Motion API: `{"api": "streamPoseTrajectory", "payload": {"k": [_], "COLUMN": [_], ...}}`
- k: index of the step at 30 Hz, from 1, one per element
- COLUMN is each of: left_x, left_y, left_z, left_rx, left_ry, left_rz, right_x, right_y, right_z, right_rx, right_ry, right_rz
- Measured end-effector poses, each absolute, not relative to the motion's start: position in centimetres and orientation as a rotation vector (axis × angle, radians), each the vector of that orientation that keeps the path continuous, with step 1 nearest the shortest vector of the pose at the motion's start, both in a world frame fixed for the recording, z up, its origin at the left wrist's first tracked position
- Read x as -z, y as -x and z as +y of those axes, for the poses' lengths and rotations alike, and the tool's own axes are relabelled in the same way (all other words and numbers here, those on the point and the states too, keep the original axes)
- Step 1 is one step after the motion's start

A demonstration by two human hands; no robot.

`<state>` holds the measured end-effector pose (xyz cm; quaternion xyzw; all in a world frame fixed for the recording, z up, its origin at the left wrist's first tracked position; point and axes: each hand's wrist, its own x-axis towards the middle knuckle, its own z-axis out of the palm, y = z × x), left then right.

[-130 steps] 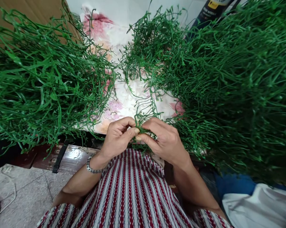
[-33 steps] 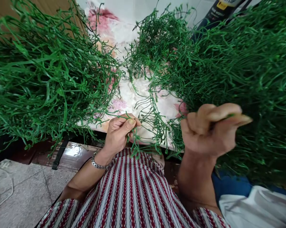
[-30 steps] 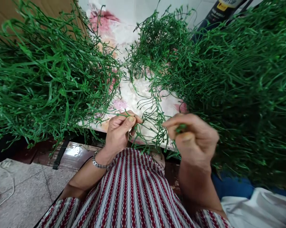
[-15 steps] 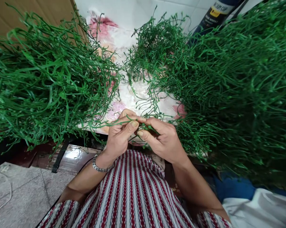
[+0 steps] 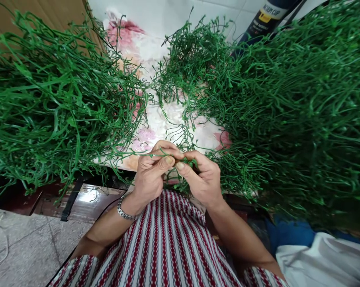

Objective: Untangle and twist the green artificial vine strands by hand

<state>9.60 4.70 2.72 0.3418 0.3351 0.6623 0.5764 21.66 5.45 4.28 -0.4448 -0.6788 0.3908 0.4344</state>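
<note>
My left hand (image 5: pixel 151 171) pinches a thin green plastic stem (image 5: pixel 129 154) between thumb and forefinger, and the stem trails out to the left. Close against it, thumb and forefinger of my right hand (image 5: pixel 202 175) are closed on small green sprig pieces (image 5: pixel 192 162). The fingertips of both hands nearly meet, hiding the spot where the pieces join. To the left lies a large heap of green artificial stems (image 5: pixel 54 95). A thicker heap of finer green sprigs (image 5: pixel 302 107) fills the right side.
A smaller clump of sprigs (image 5: pixel 198 56) lies at the back on a flower-patterned cover (image 5: pixel 156 115). Behind it stands a dark cylinder with a printed label (image 5: pixel 263 22) by the white tiled wall (image 5: pixel 180 12). A cardboard panel (image 5: pixel 60 16) is at the back left.
The stem at my left hand now runs straighter and flatter to the left. Both hands stay together with slightly shifted fingers. The whole view has moved a little.
</note>
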Motion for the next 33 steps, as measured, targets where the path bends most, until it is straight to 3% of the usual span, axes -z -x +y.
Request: {"api": "streamPoseTrajectory", "payload": {"k": [14, 23, 33], "left_x": [-3.8, -4.1, -3.6], "left_y": [-9.2, -8.7, -8.5], "left_z": [5.1, 5.4, 5.5], "left_rx": [-1.222, -1.293, -1.376], "left_ry": [-0.377, -0.197, -0.506], "left_rz": [0.511, 0.454, 0.577], "right_x": [-3.8, -2.0, -6.4], "right_y": [-23.1, -23.3, -26.2], "right_z": [6.8, 5.8, 6.1], "right_rx": [-1.249, -1.683, -1.221], "right_ry": [0.685, 0.411, 0.588], "right_rz": [-1.958, -1.471, -1.278]}}
